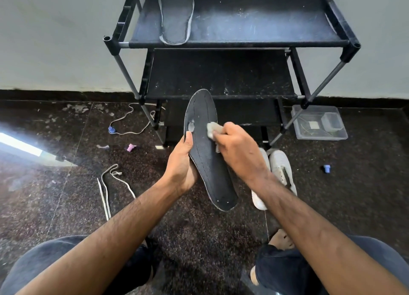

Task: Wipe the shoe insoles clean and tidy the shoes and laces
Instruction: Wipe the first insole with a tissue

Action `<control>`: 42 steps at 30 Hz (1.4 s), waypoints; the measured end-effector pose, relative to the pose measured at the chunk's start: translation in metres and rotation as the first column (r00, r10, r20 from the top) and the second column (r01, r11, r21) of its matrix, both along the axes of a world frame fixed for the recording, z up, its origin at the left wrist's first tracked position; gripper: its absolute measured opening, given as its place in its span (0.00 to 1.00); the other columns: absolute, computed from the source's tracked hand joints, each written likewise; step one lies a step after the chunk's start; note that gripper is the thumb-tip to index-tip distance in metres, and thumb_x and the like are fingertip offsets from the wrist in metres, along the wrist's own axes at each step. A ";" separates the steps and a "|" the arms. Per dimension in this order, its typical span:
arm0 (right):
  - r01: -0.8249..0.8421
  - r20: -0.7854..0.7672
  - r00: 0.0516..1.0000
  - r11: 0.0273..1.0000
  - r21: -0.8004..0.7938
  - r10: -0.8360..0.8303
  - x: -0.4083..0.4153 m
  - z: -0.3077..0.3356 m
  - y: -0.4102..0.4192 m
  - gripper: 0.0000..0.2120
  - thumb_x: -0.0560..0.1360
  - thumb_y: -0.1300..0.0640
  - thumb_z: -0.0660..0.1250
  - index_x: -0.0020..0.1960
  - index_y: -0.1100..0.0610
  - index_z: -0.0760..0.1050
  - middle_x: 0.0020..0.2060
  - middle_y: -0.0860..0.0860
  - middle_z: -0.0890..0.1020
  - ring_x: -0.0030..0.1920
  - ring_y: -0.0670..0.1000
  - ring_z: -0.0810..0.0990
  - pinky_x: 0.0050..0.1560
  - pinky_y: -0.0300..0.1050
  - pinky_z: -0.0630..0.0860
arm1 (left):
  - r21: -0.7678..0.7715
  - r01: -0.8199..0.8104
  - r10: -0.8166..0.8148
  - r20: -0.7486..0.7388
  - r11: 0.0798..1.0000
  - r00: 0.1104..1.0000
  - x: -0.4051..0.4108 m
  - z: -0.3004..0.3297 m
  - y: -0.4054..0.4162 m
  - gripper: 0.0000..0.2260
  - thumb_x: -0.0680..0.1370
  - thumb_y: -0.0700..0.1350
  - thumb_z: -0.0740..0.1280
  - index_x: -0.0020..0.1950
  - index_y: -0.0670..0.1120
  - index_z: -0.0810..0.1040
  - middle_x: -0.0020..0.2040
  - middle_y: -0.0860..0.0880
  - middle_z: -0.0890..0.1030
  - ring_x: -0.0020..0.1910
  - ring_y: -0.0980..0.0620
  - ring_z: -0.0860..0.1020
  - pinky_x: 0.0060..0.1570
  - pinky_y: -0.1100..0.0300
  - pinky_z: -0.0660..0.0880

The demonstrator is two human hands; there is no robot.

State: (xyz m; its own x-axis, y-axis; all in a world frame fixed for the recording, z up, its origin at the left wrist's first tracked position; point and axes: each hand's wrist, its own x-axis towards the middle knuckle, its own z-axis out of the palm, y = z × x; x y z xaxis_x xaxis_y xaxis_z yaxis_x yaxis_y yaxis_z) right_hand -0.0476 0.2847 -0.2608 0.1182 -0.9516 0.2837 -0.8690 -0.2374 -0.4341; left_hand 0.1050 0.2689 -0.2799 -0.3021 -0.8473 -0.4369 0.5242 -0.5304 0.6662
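Insole [208,162] held in left grip [180,162]; right grip [236,148] presses bunched cloth [213,128] onto it.

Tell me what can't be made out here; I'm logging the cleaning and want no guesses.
Head view only:
- white shoes: the right hand and forearm cover most of them.
- cloth: mostly balled inside the right hand's fingers.
- insole underside: faces away; the left hand covers its near edge.
- clear plastic box: contents too small to identify.
- second insole on the rack: its far end is cut off by the top edge.
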 end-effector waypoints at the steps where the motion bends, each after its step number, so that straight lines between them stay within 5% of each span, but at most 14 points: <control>1: 0.049 0.008 0.999 0.998 0.031 -0.049 -0.011 0.001 -0.002 0.13 0.84 0.55 0.64 0.48 0.64 0.81 0.40 0.46 0.70 0.39 0.45 0.69 0.41 0.50 0.77 | -0.013 -0.003 0.004 0.022 1.000 1.000 0.001 -0.001 0.000 0.20 0.86 0.52 0.53 0.71 0.42 0.73 0.65 0.39 0.81 0.65 0.40 0.79 0.66 0.42 0.75; 4: 0.128 0.082 0.989 0.991 -0.032 -0.125 -0.023 0.017 -0.002 0.07 0.80 0.59 0.70 0.52 0.63 0.84 0.42 0.51 0.77 0.38 0.47 0.76 0.39 0.39 0.79 | -0.020 -0.017 0.017 0.019 1.000 1.000 0.003 0.000 -0.005 0.20 0.86 0.53 0.55 0.74 0.45 0.72 0.67 0.38 0.80 0.65 0.37 0.79 0.65 0.37 0.74; 6: 0.046 0.127 0.991 0.997 -0.063 -0.037 -0.008 0.029 0.005 0.07 0.80 0.59 0.70 0.49 0.63 0.83 0.43 0.51 0.77 0.39 0.47 0.76 0.40 0.36 0.77 | -0.010 -0.054 0.054 -0.004 0.999 0.999 0.003 0.002 -0.006 0.21 0.86 0.52 0.54 0.74 0.44 0.71 0.65 0.40 0.81 0.62 0.42 0.81 0.61 0.43 0.78; 10: -0.197 0.049 0.979 0.980 -0.015 0.198 0.023 0.016 0.021 0.10 0.82 0.60 0.67 0.58 0.64 0.82 0.45 0.54 0.77 0.44 0.52 0.76 0.45 0.46 0.78 | 0.040 -0.057 0.058 -0.025 0.998 0.998 0.000 0.003 -0.004 0.23 0.87 0.52 0.53 0.73 0.37 0.71 0.61 0.37 0.82 0.57 0.44 0.83 0.57 0.52 0.81; 14: -0.070 0.003 0.998 0.997 -0.038 0.070 0.003 0.003 0.002 0.06 0.80 0.63 0.69 0.49 0.65 0.82 0.42 0.54 0.75 0.40 0.53 0.75 0.40 0.54 0.78 | -0.019 -0.048 0.048 -0.010 0.999 0.999 0.001 0.004 -0.002 0.17 0.87 0.50 0.52 0.67 0.44 0.76 0.61 0.42 0.84 0.60 0.44 0.82 0.61 0.48 0.80; 18: 0.115 0.134 0.985 0.992 -0.059 -0.106 -0.018 0.014 -0.005 0.07 0.80 0.61 0.70 0.51 0.64 0.84 0.42 0.52 0.78 0.39 0.49 0.78 0.41 0.45 0.81 | -0.018 -0.003 0.004 0.019 1.000 1.000 0.000 0.007 -0.001 0.18 0.86 0.52 0.54 0.72 0.47 0.73 0.66 0.43 0.81 0.66 0.40 0.79 0.66 0.41 0.75; 20: 0.069 0.178 0.983 0.993 -0.095 -0.051 -0.010 0.020 -0.004 0.07 0.80 0.62 0.70 0.52 0.65 0.84 0.44 0.52 0.78 0.41 0.49 0.78 0.42 0.40 0.79 | -0.011 -0.013 0.013 0.010 1.000 1.000 -0.002 0.007 -0.001 0.18 0.87 0.51 0.54 0.73 0.47 0.72 0.65 0.43 0.82 0.66 0.41 0.79 0.64 0.44 0.77; 24: -0.089 0.078 0.992 0.993 -0.077 0.095 0.006 0.010 -0.002 0.09 0.83 0.61 0.66 0.56 0.66 0.83 0.45 0.55 0.77 0.43 0.54 0.78 0.45 0.48 0.78 | 0.008 0.005 -0.005 -0.014 1.000 1.000 -0.007 0.006 0.005 0.18 0.87 0.49 0.54 0.73 0.44 0.72 0.64 0.42 0.82 0.63 0.45 0.81 0.61 0.50 0.80; 28: 0.105 0.014 0.994 0.994 0.037 -0.105 -0.026 -0.001 -0.013 0.07 0.81 0.63 0.67 0.52 0.63 0.84 0.44 0.55 0.78 0.40 0.54 0.79 0.43 0.53 0.81 | -0.021 0.038 -0.038 -0.004 0.999 0.999 0.002 0.003 0.000 0.20 0.86 0.53 0.54 0.75 0.46 0.70 0.69 0.40 0.79 0.68 0.35 0.77 0.66 0.33 0.72; 31: 0.202 0.122 0.973 0.978 -0.045 -0.195 -0.033 0.015 -0.009 0.07 0.80 0.59 0.70 0.54 0.61 0.85 0.43 0.51 0.78 0.40 0.48 0.78 0.41 0.38 0.79 | -0.018 0.038 -0.038 -0.005 0.999 0.999 0.002 0.003 -0.005 0.21 0.86 0.54 0.52 0.76 0.47 0.68 0.68 0.38 0.78 0.67 0.31 0.76 0.67 0.29 0.69; 37: -0.172 0.121 0.978 0.985 -0.010 0.172 0.015 0.020 0.014 0.08 0.80 0.61 0.70 0.55 0.63 0.84 0.45 0.52 0.78 0.44 0.51 0.79 0.46 0.42 0.79 | 0.039 -0.076 0.076 0.013 0.996 0.997 0.004 0.006 -0.009 0.22 0.86 0.53 0.53 0.76 0.43 0.69 0.69 0.38 0.78 0.66 0.42 0.79 0.61 0.50 0.79; 42: -0.072 0.145 0.986 0.996 -0.048 0.079 0.017 0.014 0.007 0.08 0.80 0.61 0.69 0.56 0.63 0.83 0.46 0.53 0.78 0.44 0.51 0.78 0.45 0.50 0.79 | 0.030 0.037 -0.037 0.023 0.999 0.999 0.002 0.015 -0.002 0.20 0.86 0.49 0.58 0.72 0.38 0.73 0.64 0.39 0.80 0.63 0.46 0.81 0.62 0.55 0.79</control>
